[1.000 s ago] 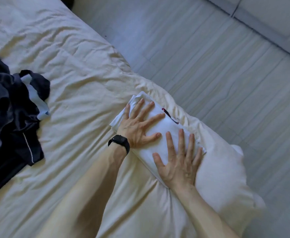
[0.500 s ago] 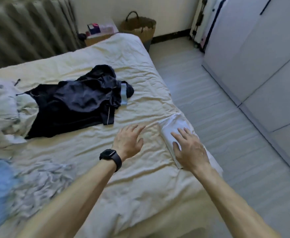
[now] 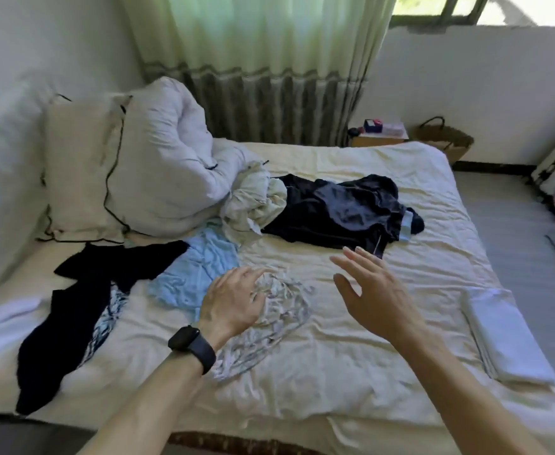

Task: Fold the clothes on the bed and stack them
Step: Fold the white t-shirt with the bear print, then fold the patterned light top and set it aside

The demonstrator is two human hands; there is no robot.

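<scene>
- Left hand [image 3: 233, 300] – palm down on the patterned garment [image 3: 286, 311], fingers [image 3: 253, 280] bent into the bunched cloth. Cannot tell whether they grasp it or only rest on it.
- Watch [image 3: 192, 348] – dark band on the left wrist.
- Right hand [image 3: 374, 290] – released, fingers straight and spread, holding nothing. It is above the sheet of the bed [image 3: 351, 372], just right of the patterned garment.
- Patterned garment: pale, crumpled, unfolded. It lies under and just right of the left hand and trails back toward the left wrist.
- Folded white piece [image 3: 506, 336] – flat and neat, well to the right of the right hand, by the bed's edge.
- Dark pile [image 3: 335, 208] – heaped just beyond the right fingertips.
- Cream garment [image 3: 253, 201] – crumpled, beyond the left hand, touching the dark pile.
- Blue garment [image 3: 197, 270] – spread just left of and beyond the left hand.
- Black garment [image 3: 82, 307] – unfolded, well to the left of the left hand, partly over the blue one.
- Duvet [image 3: 161, 159] and pillow [image 3: 79, 172] – stacked far beyond the left hand.
</scene>
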